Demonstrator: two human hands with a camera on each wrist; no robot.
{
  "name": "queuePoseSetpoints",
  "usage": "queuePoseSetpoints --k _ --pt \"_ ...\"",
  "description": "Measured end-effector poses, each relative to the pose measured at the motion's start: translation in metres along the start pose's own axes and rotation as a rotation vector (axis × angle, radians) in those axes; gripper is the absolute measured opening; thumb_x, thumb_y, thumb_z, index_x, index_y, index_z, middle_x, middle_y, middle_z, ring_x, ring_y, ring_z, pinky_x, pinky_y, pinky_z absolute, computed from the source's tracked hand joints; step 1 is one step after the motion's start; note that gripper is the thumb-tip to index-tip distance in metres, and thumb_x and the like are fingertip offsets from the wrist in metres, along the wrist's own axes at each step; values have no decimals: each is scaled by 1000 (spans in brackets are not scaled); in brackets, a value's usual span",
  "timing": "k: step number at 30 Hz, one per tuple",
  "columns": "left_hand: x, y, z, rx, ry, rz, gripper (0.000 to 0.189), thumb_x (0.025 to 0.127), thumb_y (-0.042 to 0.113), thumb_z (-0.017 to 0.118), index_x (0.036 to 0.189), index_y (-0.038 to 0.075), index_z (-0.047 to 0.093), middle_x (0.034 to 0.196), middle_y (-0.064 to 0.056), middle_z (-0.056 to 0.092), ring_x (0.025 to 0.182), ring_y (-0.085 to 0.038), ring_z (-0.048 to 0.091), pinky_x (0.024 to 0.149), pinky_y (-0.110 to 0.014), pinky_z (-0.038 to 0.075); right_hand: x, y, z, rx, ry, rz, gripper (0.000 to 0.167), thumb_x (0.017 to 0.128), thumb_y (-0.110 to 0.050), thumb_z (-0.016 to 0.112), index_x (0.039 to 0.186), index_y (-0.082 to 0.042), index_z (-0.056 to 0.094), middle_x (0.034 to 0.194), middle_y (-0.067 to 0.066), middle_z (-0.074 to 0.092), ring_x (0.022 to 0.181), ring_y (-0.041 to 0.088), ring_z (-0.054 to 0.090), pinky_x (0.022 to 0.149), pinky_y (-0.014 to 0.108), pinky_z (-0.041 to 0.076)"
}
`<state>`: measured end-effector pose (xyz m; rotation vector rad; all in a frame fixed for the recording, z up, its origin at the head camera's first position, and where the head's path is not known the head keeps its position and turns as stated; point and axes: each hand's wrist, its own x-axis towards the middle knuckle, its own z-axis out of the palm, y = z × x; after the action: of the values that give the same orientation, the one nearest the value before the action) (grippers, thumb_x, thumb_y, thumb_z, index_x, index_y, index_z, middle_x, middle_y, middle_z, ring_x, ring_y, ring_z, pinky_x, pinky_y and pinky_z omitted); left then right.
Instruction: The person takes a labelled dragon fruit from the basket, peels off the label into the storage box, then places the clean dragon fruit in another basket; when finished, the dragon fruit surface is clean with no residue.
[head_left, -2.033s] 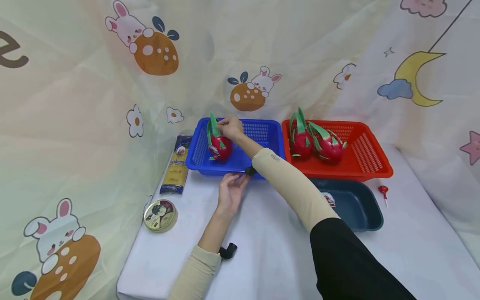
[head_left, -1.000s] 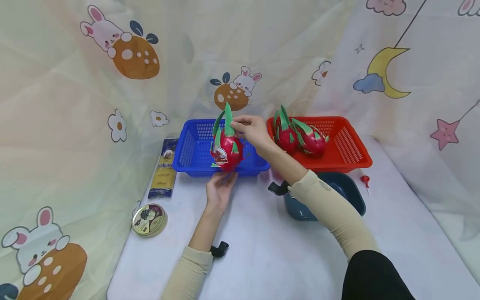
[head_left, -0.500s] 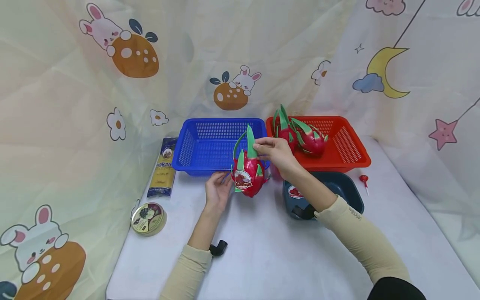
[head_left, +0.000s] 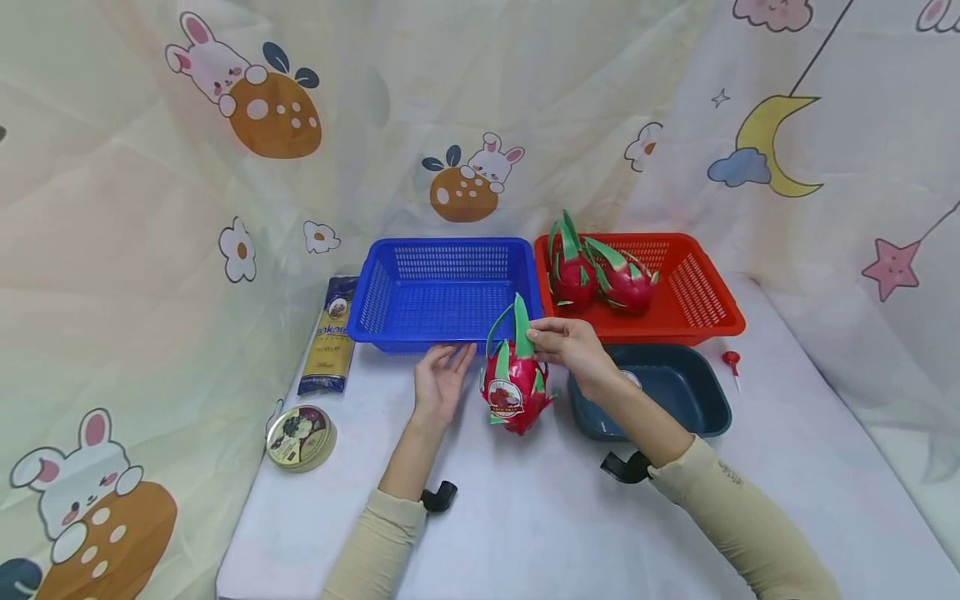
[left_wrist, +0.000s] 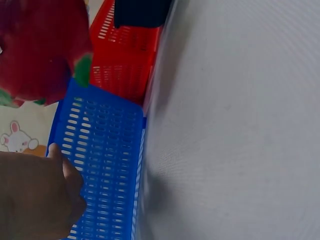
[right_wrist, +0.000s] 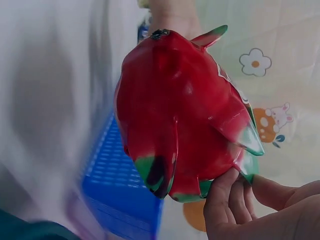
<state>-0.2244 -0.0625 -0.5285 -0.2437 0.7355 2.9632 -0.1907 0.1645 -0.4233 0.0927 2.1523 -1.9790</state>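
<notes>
My right hand (head_left: 573, 350) pinches a green top leaf of a dragon fruit (head_left: 517, 387), red with green scales and a round sticker. It hangs in front of the blue basket's right corner, left of the dark teal basin (head_left: 678, 392). In the right wrist view the fruit (right_wrist: 175, 115) shows its underside, with the thumb and fingers (right_wrist: 225, 200) at its leafy end. My left hand (head_left: 441, 387) holds the front rim of the blue plastic basket (head_left: 450, 333), with nothing inside it. The left wrist view shows that hand (left_wrist: 40, 192) against the basket's slotted wall (left_wrist: 102, 165).
Two more dragon fruits (head_left: 628, 287) lie in a red basket (head_left: 701, 308) at the right. A red lollipop (head_left: 732, 360) is on the white cloth right of the basin. At left are a yellow-and-blue packet (head_left: 328, 342) and a round tin (head_left: 300, 437). Printed fabric rises behind.
My right hand has lifted the dragon fruit out of the blue basket by its leaf and brought it forward and right. My left hand stays at the basket's front rim.
</notes>
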Motion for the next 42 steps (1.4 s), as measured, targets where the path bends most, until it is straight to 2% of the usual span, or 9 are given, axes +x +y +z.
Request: queuePoseSetpoints --k 5,14,16,19,25,31,35,38,42 --pt "1 -2 0 -6 -5 0 13 99 -7 43 94 -2 53 113 -18 60 127 -41 53 117 -51 43 0 22 -1 13 -12 27 43 103 -25 68 138 0 65 120 15 74 103 23 74 96 35 60" --pt "0 -5 -1 12 -22 -25 16 98 -10 42 94 0 54 116 -18 60 113 -34 65 115 -48 46 4 50 1 59 7 106 38 103 -22 68 133 0 68 107 7 77 94 18 73 93 34 61" --pt "0 -7 -1 52 -39 -39 15 98 -10 42 98 -1 54 115 -18 61 113 -34 65 115 -47 46 6 55 1 76 10 122 37 103 -22 68 133 0 68 104 6 77 93 18 73 91 33 61" --pt "-1 -9 -1 142 -70 -76 17 100 -11 43 114 -6 51 115 -18 60 115 -34 64 114 -45 47 10 60 1 99 22 132 38 103 -22 68 134 -1 68 103 4 77 93 17 72 89 30 60" --pt "-3 -13 0 344 -126 -159 40 101 -10 48 141 -15 40 123 -19 61 120 -30 64 116 -43 45 15 67 0 100 73 126 39 103 -25 68 135 -3 68 113 6 75 97 17 71 91 30 60" --pt "-4 -15 -2 461 -190 -205 41 101 -9 53 142 -16 48 123 -17 67 114 -23 69 110 -37 51 13 71 -1 -20 115 72 37 103 -25 69 135 -5 69 120 12 75 104 22 73 102 42 57" --pt "-4 -15 -3 539 -214 -196 41 100 -10 57 140 -14 54 122 -12 70 110 -18 70 105 -32 54 9 73 -2 -98 106 -4 37 103 -23 69 136 -5 68 125 15 73 113 27 71 105 49 54" --pt "-5 -14 -4 593 -219 -177 41 99 -8 60 140 -12 56 125 -12 70 111 -17 70 105 -32 54 3 73 -3 -176 141 -62 34 102 -22 69 133 -8 70 125 13 73 115 28 68 102 44 57" --pt "-6 -12 -6 613 -225 -164 39 98 -6 62 137 -11 59 123 -11 71 110 -19 72 106 -34 54 -9 68 -2 -285 194 -147 26 101 -19 72 125 -12 75 119 8 75 111 24 67 91 37 60"
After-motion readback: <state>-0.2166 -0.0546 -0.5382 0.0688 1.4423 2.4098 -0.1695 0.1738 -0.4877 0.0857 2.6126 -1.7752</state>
